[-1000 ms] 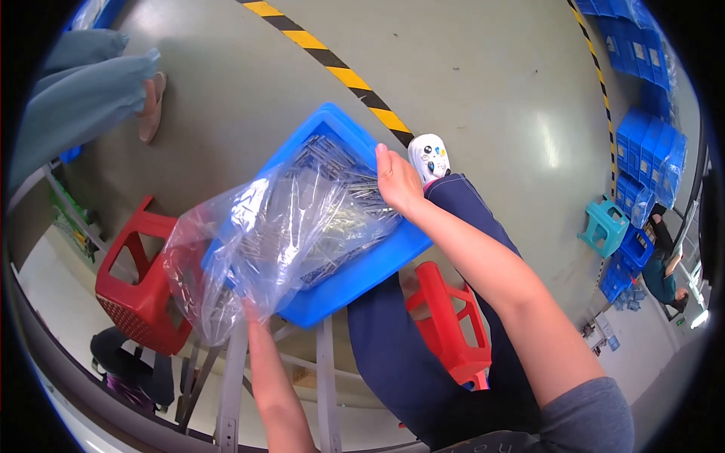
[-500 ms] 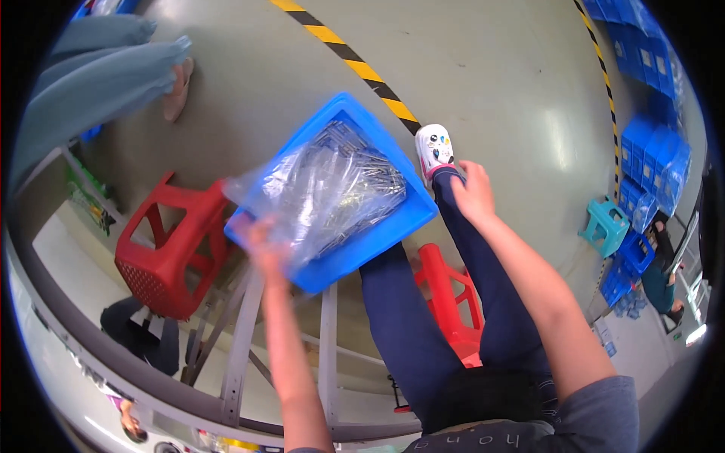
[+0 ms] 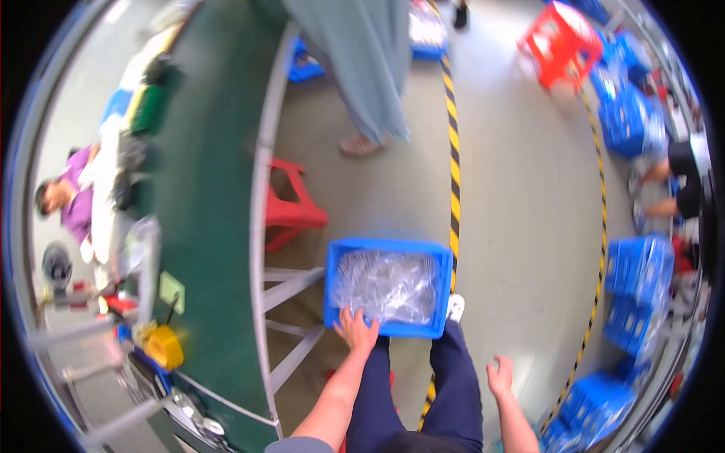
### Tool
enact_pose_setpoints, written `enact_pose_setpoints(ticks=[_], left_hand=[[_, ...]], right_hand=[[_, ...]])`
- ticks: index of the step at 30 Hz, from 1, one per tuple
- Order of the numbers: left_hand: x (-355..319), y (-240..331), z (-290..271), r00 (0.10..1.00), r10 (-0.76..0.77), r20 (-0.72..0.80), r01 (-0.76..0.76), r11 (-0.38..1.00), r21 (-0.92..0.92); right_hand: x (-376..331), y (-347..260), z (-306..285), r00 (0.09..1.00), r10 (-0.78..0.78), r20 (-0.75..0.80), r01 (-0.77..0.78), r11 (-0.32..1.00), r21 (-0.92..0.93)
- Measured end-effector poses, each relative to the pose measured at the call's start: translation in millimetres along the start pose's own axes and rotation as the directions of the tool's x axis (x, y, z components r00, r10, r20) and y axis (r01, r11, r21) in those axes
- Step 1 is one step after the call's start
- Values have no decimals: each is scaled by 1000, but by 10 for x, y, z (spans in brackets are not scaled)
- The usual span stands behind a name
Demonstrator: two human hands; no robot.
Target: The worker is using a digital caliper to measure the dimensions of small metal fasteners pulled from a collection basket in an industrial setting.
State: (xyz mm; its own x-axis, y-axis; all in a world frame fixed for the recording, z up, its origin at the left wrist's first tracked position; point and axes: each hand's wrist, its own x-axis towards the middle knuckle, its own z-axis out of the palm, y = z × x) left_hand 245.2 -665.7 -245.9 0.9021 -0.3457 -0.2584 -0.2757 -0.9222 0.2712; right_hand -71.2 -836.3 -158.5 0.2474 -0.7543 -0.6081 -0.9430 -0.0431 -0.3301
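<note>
The blue bin (image 3: pixel 414 330) is in front of the person's legs (image 3: pixel 459 377), with its long side facing them. I cannot tell what holds the bin up. In it is a clear bag (image 3: pixel 389 275), all crinkly and shiny. It lies over the things inside, so they are hard to make out.

The left hand (image 3: pixel 356 330) is at the near left corner of the bin. It touches the near edge, by the bag. Its thumb and fingers are apart, and a bit of blue shows between them. The right hand (image 3: pixel 499 375) is well apart from the bin, out to the right, over the gray floor (image 3: pixel 521 249). It is small and blurry, so I cannot tell if its fingers are together or apart.

A white shoe (image 3: pixel 455 308) pokes out just beside the near right corner of the bin. A yellow and black line (image 3: pixel 455 181) runs along the floor, close to the bin's right side. On the left is a long green table (image 3: pixel 215 249) with a fat yellow roll (image 3: pixel 163 346) on it. A red stool (image 3: pixel 294 210) is near the table's edge, past the bin. Farther up, someone in wide gray-blue pants (image 3: pixel 377 83) stands in a pale shoe (image 3: pixel 362 144). More blue tubs (image 3: pixel 638 268) sit in stacks on the right.
</note>
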Motion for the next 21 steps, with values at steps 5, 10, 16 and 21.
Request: enact_pose_setpoints(ticks=[5,10,16,21], left_hand=[[-1103,-451,-655,838,-479,263,534,819,-209],[-2488,-457,-1073,551,-824,132,748,418,-515],[-4550,503,-186,-126,-868,479,806,-372,-461],[-5158,1825,919,-82,-648,757,733,-554,-395]], right_hand=[[227,257,-446,938,229,262,-48,831,-554],[954,-209,-1433,826,-398,399,562,619,-548],[1699,-1572,-1840,598,-713,366,738,313,-598],[2457,-2146,-1261,286,-649,705,626,-431,-650]])
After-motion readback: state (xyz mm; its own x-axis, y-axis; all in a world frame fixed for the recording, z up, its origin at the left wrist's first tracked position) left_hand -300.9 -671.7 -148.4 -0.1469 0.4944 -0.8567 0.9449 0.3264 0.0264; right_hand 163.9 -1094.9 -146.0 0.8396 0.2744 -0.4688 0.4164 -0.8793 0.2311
